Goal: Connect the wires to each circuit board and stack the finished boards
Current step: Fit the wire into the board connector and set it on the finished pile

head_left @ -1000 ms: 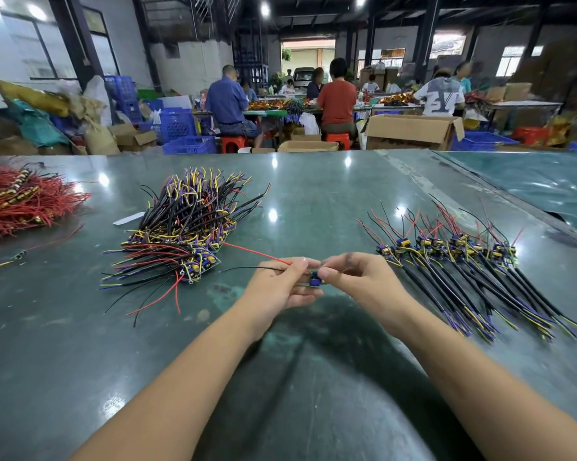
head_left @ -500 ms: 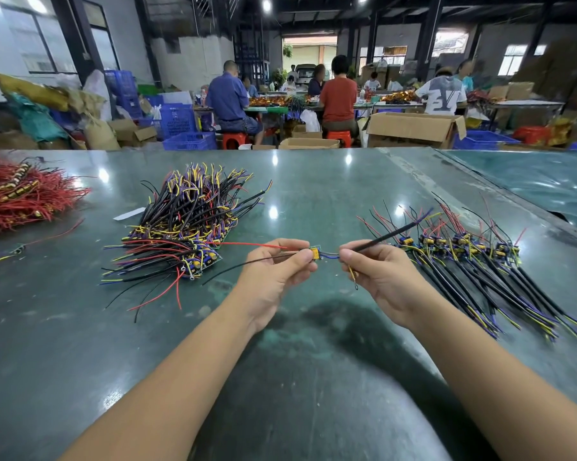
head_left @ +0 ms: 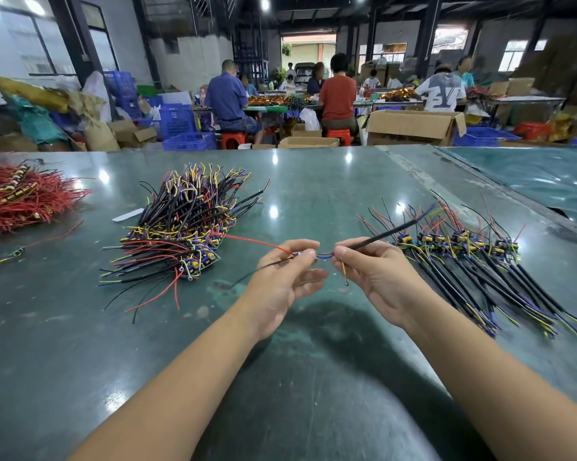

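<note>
Dim workshop behind, with seated people (head_left: 338, 91) at far benches, faces blurred, cardboard boxes (head_left: 413, 126) and blue crates (head_left: 187, 139) around them. Nearer, a glossy green table (head_left: 313, 194) spotted with lamp glare. Left hand (head_left: 282, 277) raised just above the table, thumb and forefinger pinched on something small between the hands; probably a circuit board, but almost wholly hidden by the fingertips, so hard to tell. Red wire (head_left: 257, 241) and thin black wire (head_left: 257, 272) trailing leftward from that pinch. Right hand (head_left: 371, 271) close beside, fingers curled round a sleeved black cable (head_left: 386, 232) that slants up and right, far end blurred. Short blue lead (head_left: 323, 256) bridging the gap between the two hands; yellow lead with a ring terminal (head_left: 345, 277) hanging below the right thumb. Heaped pile of wired boards (head_left: 184, 227) left of the hands, boards mostly buried under wires. Row of wired boards (head_left: 473, 247) laid out to the right, cables fanning toward the table edge. Red wire bundle (head_left: 17, 201) at far left, cut off by the frame.
</note>
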`<state>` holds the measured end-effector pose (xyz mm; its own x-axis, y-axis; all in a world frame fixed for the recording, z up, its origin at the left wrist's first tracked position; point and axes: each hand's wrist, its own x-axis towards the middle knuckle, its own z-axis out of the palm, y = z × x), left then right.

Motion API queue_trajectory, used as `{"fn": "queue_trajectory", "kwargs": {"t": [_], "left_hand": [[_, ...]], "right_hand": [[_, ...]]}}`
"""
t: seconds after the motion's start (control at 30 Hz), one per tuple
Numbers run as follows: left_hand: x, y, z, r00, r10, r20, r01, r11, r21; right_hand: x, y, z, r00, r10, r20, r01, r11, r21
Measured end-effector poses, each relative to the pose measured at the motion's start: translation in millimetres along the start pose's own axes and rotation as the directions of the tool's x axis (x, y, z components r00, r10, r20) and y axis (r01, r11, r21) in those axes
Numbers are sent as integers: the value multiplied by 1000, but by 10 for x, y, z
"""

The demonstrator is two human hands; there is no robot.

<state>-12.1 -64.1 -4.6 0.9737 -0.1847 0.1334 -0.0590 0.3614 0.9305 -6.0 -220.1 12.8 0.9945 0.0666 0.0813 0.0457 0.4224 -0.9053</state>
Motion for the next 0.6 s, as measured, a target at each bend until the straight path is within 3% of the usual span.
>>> {"fn": "queue_trajectory", "kwargs": {"t": [0.17,0.33,0.6], "left_hand": [[-21,-105,27,997,78,-12,-71,954,290],[7,-99,11,984,165,-67,-130,923,363],[53,-14,-127,990,132,-40,-120,965,231]], "right_hand": [[-28,54,72,995,-56,-78,49,995,-91],[-33,132,113,996,-36,-79,18,976,-216],[-2,-31,30,999,14,-41,-10,993,114]]}}
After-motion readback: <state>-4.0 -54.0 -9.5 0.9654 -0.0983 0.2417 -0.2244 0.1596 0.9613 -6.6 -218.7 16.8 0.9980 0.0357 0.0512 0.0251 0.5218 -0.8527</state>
